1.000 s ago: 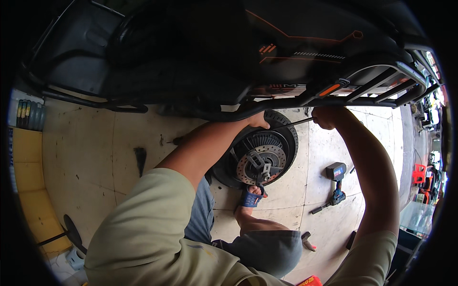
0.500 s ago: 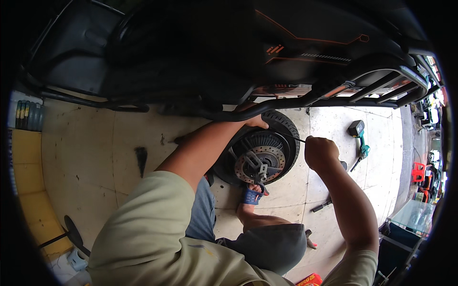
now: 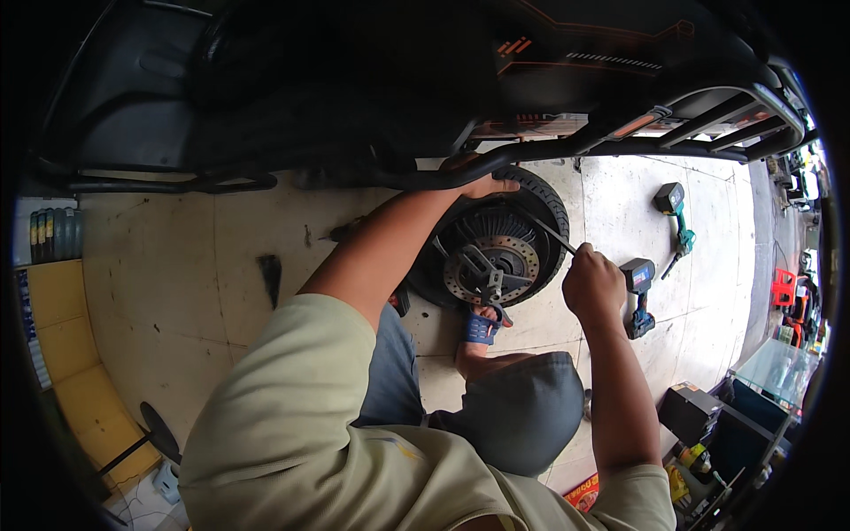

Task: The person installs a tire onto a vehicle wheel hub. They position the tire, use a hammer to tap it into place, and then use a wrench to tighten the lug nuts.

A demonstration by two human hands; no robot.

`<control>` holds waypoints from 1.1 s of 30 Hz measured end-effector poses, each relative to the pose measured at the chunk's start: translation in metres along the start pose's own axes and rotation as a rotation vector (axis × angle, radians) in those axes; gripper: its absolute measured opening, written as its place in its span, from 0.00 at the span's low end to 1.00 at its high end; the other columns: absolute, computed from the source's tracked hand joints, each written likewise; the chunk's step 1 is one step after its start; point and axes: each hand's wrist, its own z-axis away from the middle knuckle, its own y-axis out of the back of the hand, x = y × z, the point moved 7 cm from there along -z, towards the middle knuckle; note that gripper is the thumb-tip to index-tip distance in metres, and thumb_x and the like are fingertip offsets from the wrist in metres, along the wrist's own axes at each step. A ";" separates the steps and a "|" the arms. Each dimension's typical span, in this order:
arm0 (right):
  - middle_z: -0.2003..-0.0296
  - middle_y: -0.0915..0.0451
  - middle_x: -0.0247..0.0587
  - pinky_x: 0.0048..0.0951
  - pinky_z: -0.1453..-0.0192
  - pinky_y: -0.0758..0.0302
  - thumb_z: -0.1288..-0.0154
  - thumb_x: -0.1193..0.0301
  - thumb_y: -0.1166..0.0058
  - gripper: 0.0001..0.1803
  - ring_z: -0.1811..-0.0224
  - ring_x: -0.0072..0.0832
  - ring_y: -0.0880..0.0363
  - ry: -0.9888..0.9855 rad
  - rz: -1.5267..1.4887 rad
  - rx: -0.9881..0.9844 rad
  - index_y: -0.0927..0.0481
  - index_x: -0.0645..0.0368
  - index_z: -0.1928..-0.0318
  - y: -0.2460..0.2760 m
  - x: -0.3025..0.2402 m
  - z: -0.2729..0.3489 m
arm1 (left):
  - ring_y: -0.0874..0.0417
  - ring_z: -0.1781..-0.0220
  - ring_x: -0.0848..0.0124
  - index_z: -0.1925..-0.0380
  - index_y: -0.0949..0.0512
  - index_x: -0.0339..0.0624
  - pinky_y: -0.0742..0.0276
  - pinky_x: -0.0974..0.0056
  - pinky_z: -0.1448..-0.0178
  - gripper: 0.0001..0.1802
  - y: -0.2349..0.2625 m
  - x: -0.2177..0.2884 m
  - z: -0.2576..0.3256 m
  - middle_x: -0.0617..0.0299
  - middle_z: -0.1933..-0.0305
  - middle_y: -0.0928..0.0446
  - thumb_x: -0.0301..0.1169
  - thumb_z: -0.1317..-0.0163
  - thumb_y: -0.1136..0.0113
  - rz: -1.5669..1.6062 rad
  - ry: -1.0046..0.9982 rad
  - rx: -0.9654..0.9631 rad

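A black tyre (image 3: 556, 205) surrounds a wheel with a finned hub and a drilled brake disc (image 3: 528, 257); the wheel lies tilted on the floor below the vehicle's side. My left hand (image 3: 487, 185) grips the top edge of the tyre, its thumb side showing and its other fingers partly hidden by the black tube rail. In a closed fist, my right hand (image 3: 595, 281) holds a thin metal tyre lever (image 3: 555, 234). The lever slants up and left from the fist to the inner edge of the tyre. My foot in a blue sandal (image 3: 479, 329) stands against the wheel's near side.
A black vehicle body with a tube rail (image 3: 584, 142) overhangs the far side. On the floor at right lie a green cordless tool (image 3: 680, 226) and a blue cordless driver (image 3: 639, 296). A black brush-like piece (image 3: 269, 279) lies left. Yellow cabinets (image 3: 66, 327) line the left edge.
My right hand has come slightly nearer, and more of the lever shows. My left hand has shifted along the tyre. The view has moved, uncovering the blue driver.
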 end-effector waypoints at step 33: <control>0.69 0.21 0.65 0.55 0.58 0.27 0.32 0.64 0.50 0.14 0.61 0.64 0.23 0.047 -0.509 -0.325 0.28 0.65 0.62 -0.043 0.005 0.018 | 0.17 0.48 0.50 0.45 0.22 0.55 0.24 0.52 0.42 0.32 0.036 0.033 0.027 0.48 0.55 0.17 0.63 0.39 0.46 -0.071 0.105 0.058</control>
